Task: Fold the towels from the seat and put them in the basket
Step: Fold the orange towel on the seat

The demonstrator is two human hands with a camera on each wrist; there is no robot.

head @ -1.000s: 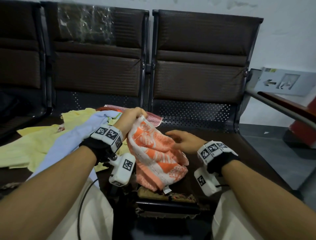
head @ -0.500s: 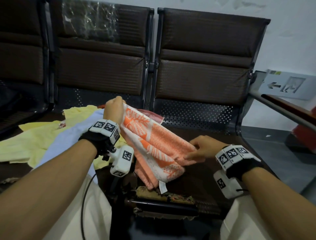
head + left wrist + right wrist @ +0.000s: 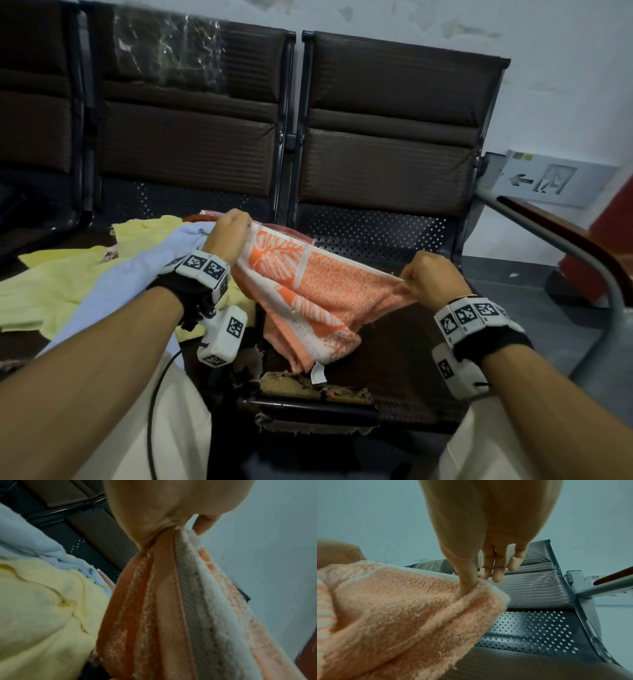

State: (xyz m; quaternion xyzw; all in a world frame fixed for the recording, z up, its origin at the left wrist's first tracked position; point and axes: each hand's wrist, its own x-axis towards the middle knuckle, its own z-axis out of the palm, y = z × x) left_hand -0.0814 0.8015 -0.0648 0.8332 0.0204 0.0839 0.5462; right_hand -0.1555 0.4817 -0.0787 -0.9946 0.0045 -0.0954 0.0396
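Note:
An orange and white patterned towel (image 3: 308, 294) is stretched in the air above the brown seat (image 3: 404, 349). My left hand (image 3: 233, 229) grips its left top corner (image 3: 171, 545) in a fist. My right hand (image 3: 424, 277) pinches the right top corner (image 3: 471, 593) between thumb and fingers. The top edge runs taut between the hands and the rest sags down to the seat, a white label hanging at the bottom. A yellow towel (image 3: 51, 287) and a light blue towel (image 3: 113, 284) lie heaped on the seat to the left. No basket is in view.
Dark brown chair backs (image 3: 394, 130) stand behind the seats. A metal armrest with a wooden top (image 3: 561, 236) runs along the right. The seat's front edge (image 3: 308, 387) is torn. My pale trouser legs (image 3: 164, 428) are at the bottom of the head view.
My hands have moved apart, the right one going right with its corner pinched. The bunched orange towel has been drawn out flat between them.

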